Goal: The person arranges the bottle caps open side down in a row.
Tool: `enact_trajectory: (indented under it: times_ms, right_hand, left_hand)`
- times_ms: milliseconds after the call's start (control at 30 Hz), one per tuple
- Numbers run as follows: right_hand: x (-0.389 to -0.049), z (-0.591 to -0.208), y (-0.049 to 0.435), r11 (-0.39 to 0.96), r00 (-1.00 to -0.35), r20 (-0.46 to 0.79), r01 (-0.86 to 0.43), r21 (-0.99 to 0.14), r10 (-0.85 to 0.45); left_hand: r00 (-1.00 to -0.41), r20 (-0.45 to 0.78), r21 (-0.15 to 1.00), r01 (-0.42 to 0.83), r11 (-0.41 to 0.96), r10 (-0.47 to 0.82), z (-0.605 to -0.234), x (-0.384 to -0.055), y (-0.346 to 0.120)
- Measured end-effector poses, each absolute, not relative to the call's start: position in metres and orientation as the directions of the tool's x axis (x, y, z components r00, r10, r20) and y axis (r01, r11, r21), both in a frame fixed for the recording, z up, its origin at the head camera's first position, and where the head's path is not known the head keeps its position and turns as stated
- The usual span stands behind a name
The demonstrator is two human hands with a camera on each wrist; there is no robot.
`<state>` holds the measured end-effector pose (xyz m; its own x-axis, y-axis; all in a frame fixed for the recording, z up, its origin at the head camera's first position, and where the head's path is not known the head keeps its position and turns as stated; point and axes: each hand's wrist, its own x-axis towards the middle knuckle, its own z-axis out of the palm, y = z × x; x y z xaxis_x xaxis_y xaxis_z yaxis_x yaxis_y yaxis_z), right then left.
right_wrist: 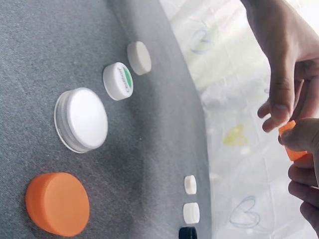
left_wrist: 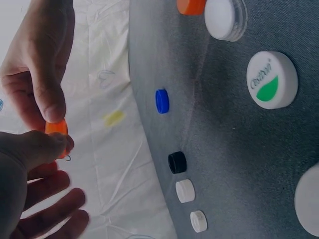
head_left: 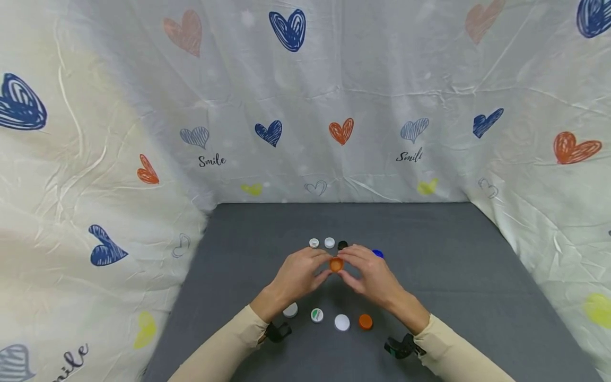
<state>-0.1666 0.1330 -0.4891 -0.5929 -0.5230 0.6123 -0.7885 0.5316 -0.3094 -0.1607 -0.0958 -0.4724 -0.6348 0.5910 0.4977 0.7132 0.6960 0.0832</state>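
Note:
Between the two hands is an orange bottle cap [head_left: 336, 264], its hollow side towards the head camera. The left hand [head_left: 298, 273] pinches it from the left between thumb and fingers. From the other side the right hand [head_left: 374, 276] holds it the same way. In the left wrist view the orange cap [left_wrist: 56, 128] shows between both thumbs, raised off the table. Only part of the orange cap [right_wrist: 290, 139] is visible in the right wrist view, with fingers covering the rest.
Nearer the person lie a white cap [head_left: 290, 310], a white cap with a green leaf [head_left: 317, 315], a wider white cap [head_left: 342, 322] and another orange cap [head_left: 365, 321]. Beyond the hands are two small white caps [head_left: 329, 242], a black cap [head_left: 342, 245] and a blue cap [head_left: 377, 253].

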Motion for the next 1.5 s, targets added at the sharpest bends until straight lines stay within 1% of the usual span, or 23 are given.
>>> enact_trajectory:
  times_ms: [67, 167, 300, 433, 567, 633, 733, 800, 867, 933, 1033, 1133, 1267, 1367, 1500]
  right_hand:
    - [-0.167, -0.489, 0.133, 0.536, -0.595, 0.615, -0.786, -0.309, -0.518]
    - [-0.166, -0.488, 0.134, 0.539, -0.607, 0.611, -0.778, -0.324, -0.509]
    - [-0.165, -0.486, 0.135, 0.536, -0.64, 0.582, -0.758, -0.371, -0.502]
    - [-0.163, -0.484, 0.135, 0.518, -0.677, 0.534, -0.734, -0.439, -0.507]
    - [-0.164, -0.484, 0.137, 0.505, -0.689, 0.521, -0.724, -0.47, -0.504]
    - [-0.165, -0.483, 0.139, 0.502, -0.679, 0.541, -0.733, -0.46, -0.496]
    - [-0.165, -0.482, 0.142, 0.512, -0.648, 0.583, -0.755, -0.41, -0.489]
    - [-0.165, -0.481, 0.144, 0.523, -0.632, 0.6, -0.764, -0.378, -0.491]
    - [-0.164, -0.482, 0.146, 0.534, -0.618, 0.608, -0.771, -0.346, -0.498]
    - [-0.164, -0.483, 0.148, 0.539, -0.604, 0.615, -0.779, -0.321, -0.507]
    - [-0.164, -0.485, 0.148, 0.526, -0.571, 0.638, -0.8, -0.29, -0.517]
    - [-0.166, -0.487, 0.146, 0.489, -0.52, 0.678, -0.832, -0.264, -0.519]
    - [-0.167, -0.487, 0.141, 0.451, -0.481, 0.708, -0.856, -0.252, -0.517]
    - [-0.167, -0.487, 0.139, 0.449, -0.486, 0.698, -0.856, -0.257, -0.527]
    - [-0.167, -0.488, 0.137, 0.455, -0.49, 0.683, -0.854, -0.252, -0.541]
  left_hand:
    - [-0.609, 0.528, 0.075, 0.727, 0.682, 0.592, -0.473, -0.16, -0.097]
    - [-0.55, 0.584, 0.044, 0.756, 0.653, 0.597, -0.475, -0.161, -0.099]
    - [-0.477, 0.636, 0.002, 0.787, 0.617, 0.607, -0.479, -0.163, -0.1]
    - [-0.456, 0.647, -0.006, 0.799, 0.602, 0.611, -0.481, -0.163, -0.101]
    - [-0.471, 0.645, 0.035, 0.805, 0.592, 0.602, -0.483, -0.164, -0.102]
    - [-0.489, 0.643, 0.077, 0.807, 0.586, 0.589, -0.483, -0.165, -0.102]
    - [-0.54, 0.634, 0.161, 0.792, 0.589, 0.554, -0.484, -0.167, -0.104]
    - [-0.588, 0.62, 0.245, 0.774, 0.583, 0.519, -0.484, -0.167, -0.104]
    - [-0.647, 0.587, 0.352, 0.745, 0.567, 0.486, -0.484, -0.167, -0.105]
    - [-0.715, 0.529, 0.485, 0.696, 0.529, 0.457, -0.484, -0.167, -0.105]
    - [-0.807, 0.409, 0.67, 0.582, 0.461, 0.426, -0.483, -0.166, -0.105]
    - [-0.863, 0.298, 0.781, 0.466, 0.414, 0.409, -0.482, -0.166, -0.105]
    - [-0.888, 0.201, 0.841, 0.374, 0.392, 0.414, -0.482, -0.167, -0.105]
    - [-0.889, 0.153, 0.864, 0.332, 0.379, 0.431, -0.483, -0.167, -0.105]
    - [-0.887, 0.118, 0.869, 0.31, 0.386, 0.446, -0.484, -0.167, -0.106]
